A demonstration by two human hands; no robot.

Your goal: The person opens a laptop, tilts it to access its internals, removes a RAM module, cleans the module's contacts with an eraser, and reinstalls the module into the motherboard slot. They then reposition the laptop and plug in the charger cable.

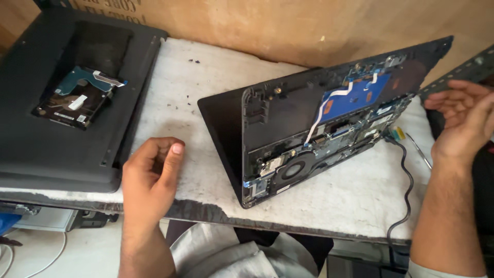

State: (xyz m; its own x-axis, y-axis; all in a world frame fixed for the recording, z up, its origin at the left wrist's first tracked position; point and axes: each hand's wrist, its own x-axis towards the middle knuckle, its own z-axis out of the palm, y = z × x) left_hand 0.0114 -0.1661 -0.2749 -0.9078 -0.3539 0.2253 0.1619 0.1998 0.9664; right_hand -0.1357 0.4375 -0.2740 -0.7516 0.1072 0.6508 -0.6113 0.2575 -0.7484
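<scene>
- On the white worn table, behind it, a big brown cardboard box with dark print stands along the wall.
- At left lies a black laptop cover, carrying a hard drive with white label stickers.
- At centre, an opened laptop is tilted up, blue sheet and white ribbon inside.
- Left hand is loosely curled, holding nothing, near the laptop.
- Right hand is spread, empty, beside a black cable.
</scene>
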